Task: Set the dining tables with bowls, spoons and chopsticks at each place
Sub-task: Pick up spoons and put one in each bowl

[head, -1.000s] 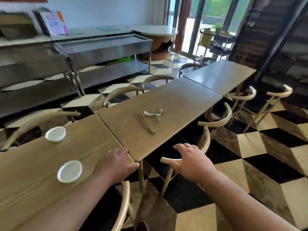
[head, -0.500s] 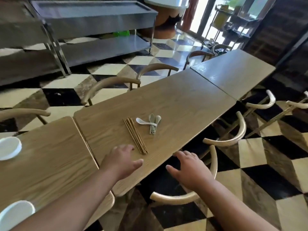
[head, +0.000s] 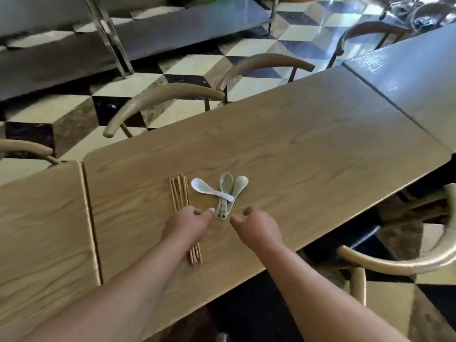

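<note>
A bundle of several brown chopsticks lies on the middle wooden table. Just right of it sits a small pile of spoons: a white spoon across pale green spoons. My left hand hovers over the near part of the chopsticks, fingers apart and empty, its thumb close to the spoon handles. On the other side of those handles my right hand is loosely curled, holding nothing. No bowls are in view.
Another wooden table butts against the left side, and a shinier one joins at the far right. Curved-back chairs stand along the far side, another chair at the near right. Steel shelving stands beyond on checkered floor.
The view has moved right and closer to the middle table; the white bowls have left the frame. Both hands have reached forward from the table edge to the chopsticks and spoons.
</note>
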Tool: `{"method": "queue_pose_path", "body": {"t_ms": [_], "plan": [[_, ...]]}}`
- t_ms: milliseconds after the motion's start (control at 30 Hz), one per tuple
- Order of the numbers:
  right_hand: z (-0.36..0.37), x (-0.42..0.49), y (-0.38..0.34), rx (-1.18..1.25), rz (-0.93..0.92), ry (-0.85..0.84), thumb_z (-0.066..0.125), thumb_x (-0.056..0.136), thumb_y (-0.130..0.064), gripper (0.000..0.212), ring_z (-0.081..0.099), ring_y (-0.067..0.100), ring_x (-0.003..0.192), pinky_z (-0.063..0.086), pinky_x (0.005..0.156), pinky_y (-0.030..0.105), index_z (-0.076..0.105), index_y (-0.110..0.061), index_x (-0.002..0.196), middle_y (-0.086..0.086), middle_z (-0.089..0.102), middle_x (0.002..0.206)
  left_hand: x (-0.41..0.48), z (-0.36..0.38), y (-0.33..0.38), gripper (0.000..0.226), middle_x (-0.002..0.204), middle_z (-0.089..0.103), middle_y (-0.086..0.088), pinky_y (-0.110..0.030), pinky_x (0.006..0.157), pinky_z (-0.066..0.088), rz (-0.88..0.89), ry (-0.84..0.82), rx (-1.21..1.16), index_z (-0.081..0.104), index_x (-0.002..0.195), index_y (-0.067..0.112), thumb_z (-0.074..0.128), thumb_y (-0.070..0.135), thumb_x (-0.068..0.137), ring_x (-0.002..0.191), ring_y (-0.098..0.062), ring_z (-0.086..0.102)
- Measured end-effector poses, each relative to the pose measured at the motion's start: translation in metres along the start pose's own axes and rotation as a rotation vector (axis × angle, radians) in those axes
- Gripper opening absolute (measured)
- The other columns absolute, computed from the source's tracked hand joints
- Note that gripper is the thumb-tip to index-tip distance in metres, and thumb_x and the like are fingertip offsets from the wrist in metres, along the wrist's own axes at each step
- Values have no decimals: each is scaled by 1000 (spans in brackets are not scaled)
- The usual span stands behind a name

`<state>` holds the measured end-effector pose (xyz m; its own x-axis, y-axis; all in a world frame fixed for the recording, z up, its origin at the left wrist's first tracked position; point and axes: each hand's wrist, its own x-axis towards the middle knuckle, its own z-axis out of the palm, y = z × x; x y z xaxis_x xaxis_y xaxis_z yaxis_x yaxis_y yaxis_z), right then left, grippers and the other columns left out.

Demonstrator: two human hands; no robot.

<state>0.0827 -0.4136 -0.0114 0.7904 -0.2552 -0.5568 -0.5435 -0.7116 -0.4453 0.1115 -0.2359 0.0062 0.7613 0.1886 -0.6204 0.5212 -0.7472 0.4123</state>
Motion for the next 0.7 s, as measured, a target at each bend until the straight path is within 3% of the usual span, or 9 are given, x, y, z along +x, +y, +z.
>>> {"method": "queue_pose_path", "body": {"t_ms": [133, 200, 333, 400, 600, 700], "plan": [[19, 56, -1, 20, 3, 54, 70, 83, -75, 70, 72, 31, 105, 43, 69, 35, 57, -16, 120, 3, 73, 110, 58, 27, 35, 57, 72, 73, -4, -26, 52, 44, -260, 24, -450, 76, 93, 7, 68, 64, 93, 47, -21, 57], [29, 68, -5, 12, -43, 91, 76, 76, -75, 75, 72, 32, 105, 46, 71, 37, 51, -15, 113, 4, 71, 110, 79, 34, 43, 57, 58, 68, -2, -22, 44, 44, -325, 44, -502, 75, 82, 8, 75, 65, 87, 34, -17, 53], [39, 84, -14, -83, -144, 136, 82, 71, -74, 83, 68, 31, 108, 52, 86, 43, 48, -13, 116, 6, 66, 115, 105, 45, 52, 47, 56, 68, -6, -31, 56, 49, -323, 52, -468, 75, 78, 7, 81, 53, 79, 43, -23, 58], [37, 90, -17, -84, -162, 111, 83, 72, -70, 81, 65, 31, 111, 49, 89, 43, 47, -14, 117, 5, 64, 117, 112, 50, 53, 36, 57, 70, -7, -30, 52, 49, -325, 66, -463, 77, 82, 6, 80, 42, 77, 41, -23, 59], [25, 97, -25, -151, -211, 24, 79, 83, -51, 63, 65, 33, 114, 51, 91, 44, 48, -11, 120, 9, 63, 122, 109, 56, 50, 24, 74, 73, -10, -28, 47, 52, -336, -89, -417, 73, 94, 4, 76, 27, 98, 54, -21, 64], [22, 99, -31, -241, -237, 4, 72, 92, -42, 51, 66, 32, 115, 54, 91, 42, 48, -10, 123, 10, 63, 124, 105, 54, 48, 21, 81, 74, -11, -28, 50, 53, -313, -87, -417, 75, 100, 5, 72, 25, 101, 62, -22, 66]]}}
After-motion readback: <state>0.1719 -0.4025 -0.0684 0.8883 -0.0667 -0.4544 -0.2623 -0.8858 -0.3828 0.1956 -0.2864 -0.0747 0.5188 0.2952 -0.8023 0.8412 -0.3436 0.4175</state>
